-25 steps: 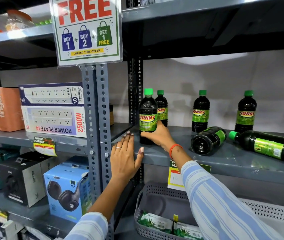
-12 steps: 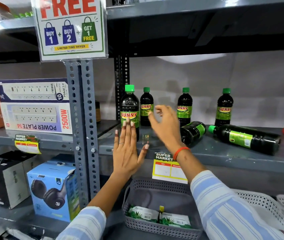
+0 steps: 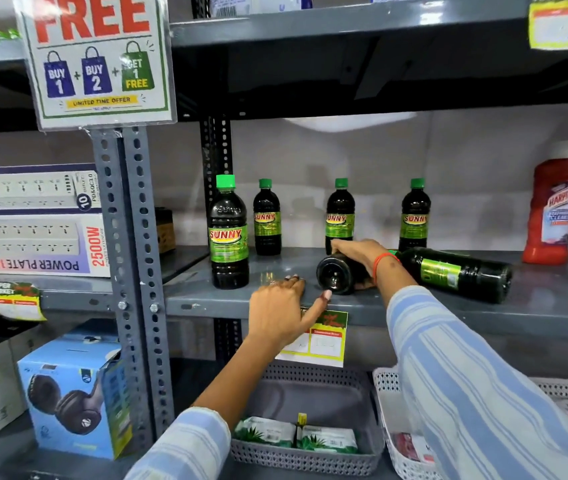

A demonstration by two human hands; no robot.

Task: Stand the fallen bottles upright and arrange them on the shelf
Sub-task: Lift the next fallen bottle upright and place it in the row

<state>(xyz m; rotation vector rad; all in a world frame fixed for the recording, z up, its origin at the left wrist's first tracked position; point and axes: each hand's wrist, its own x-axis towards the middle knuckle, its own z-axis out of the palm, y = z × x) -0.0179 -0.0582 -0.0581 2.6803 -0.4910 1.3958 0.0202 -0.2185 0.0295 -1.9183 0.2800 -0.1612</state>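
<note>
Dark Sunny bottles with green caps stand on the grey shelf (image 3: 414, 306): a large one (image 3: 229, 237) at the front left and three smaller ones (image 3: 267, 220) (image 3: 340, 216) (image 3: 414, 216) along the back. Two bottles lie on their sides. My right hand (image 3: 362, 252) is closed over the nearer fallen bottle (image 3: 336, 274), whose base faces me. A longer fallen bottle (image 3: 455, 273) lies to its right. My left hand (image 3: 282, 310) rests on the shelf's front edge, fingers apart, holding nothing.
A red Harpic bottle (image 3: 552, 209) stands at the shelf's right end. A slotted grey upright (image 3: 130, 271) and a promo sign (image 3: 97, 60) are to the left, power-strip boxes (image 3: 33, 223) beyond. Baskets (image 3: 310, 455) sit on the shelf below.
My right hand left the large upright bottle, moved right and closed on the nearer fallen bottle. My left hand came forward onto the shelf edge. The view shifted right.
</note>
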